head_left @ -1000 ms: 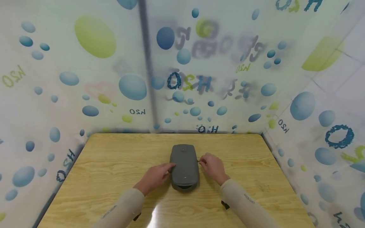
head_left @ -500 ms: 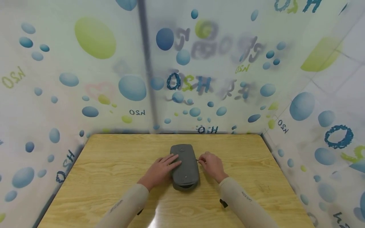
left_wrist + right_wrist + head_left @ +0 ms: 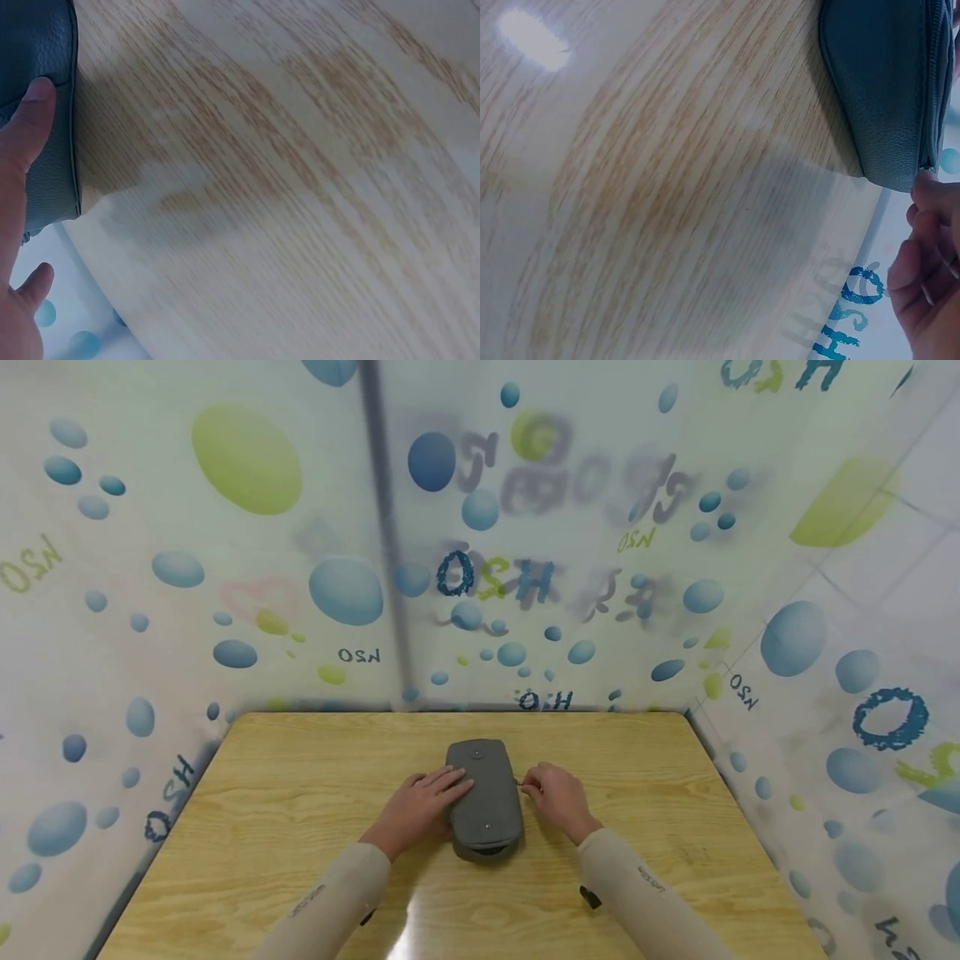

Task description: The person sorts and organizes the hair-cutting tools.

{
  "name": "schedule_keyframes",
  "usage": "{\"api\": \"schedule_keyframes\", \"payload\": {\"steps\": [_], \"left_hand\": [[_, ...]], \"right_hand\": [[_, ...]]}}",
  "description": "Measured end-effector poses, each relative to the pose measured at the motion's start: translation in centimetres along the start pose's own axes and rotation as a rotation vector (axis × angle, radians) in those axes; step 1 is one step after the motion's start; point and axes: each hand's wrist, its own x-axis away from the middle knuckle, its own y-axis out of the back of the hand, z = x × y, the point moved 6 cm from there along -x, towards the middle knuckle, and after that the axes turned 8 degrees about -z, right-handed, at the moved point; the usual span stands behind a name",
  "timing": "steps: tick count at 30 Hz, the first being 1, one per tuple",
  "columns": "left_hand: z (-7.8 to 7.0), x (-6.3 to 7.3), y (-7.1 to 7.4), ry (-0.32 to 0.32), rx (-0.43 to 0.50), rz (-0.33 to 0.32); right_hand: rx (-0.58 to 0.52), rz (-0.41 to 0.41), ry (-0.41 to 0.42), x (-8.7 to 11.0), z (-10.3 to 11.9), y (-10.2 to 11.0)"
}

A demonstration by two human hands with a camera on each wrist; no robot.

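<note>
A dark grey leather-like zippered pouch [image 3: 486,802] lies on the wooden table, its long side running away from me. My left hand [image 3: 420,806] rests on its left side, fingers spread straight across the top; in the left wrist view the thumb [image 3: 34,112] presses the pouch's side. At the pouch's right edge my right hand [image 3: 558,797] pinches the zipper pull between thumb and finger. The right wrist view shows the zipper [image 3: 934,82] running along the side up to those pinching fingertips [image 3: 928,187]. The pull itself is mostly hidden by the fingers.
The wooden table [image 3: 300,760] has a wall behind it and walls at both sides, printed with blue and green dots and letters. Light glares off the table [image 3: 405,927] near its front.
My left hand has gone from holding the pouch's left edge to lying over its top with fingers spread. The pouch has turned slightly. My right hand keeps its pinch at the right edge.
</note>
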Motion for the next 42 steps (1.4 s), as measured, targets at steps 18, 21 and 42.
{"api": "schedule_keyframes", "payload": {"steps": [18,21,42], "left_hand": [[0.0,0.1,-0.2,0.000,-0.047,-0.016],[0.0,0.1,-0.3,0.002,-0.056,-0.014],[0.2,0.2,-0.4,0.013,-0.028,-0.022]], "right_hand": [[-0.013,-0.021,0.063,0.9,-0.1,0.3],[-0.013,-0.023,0.079,1.1,0.0,0.4],[-0.033,0.028,0.146,3.7,0.6,1.3]]}}
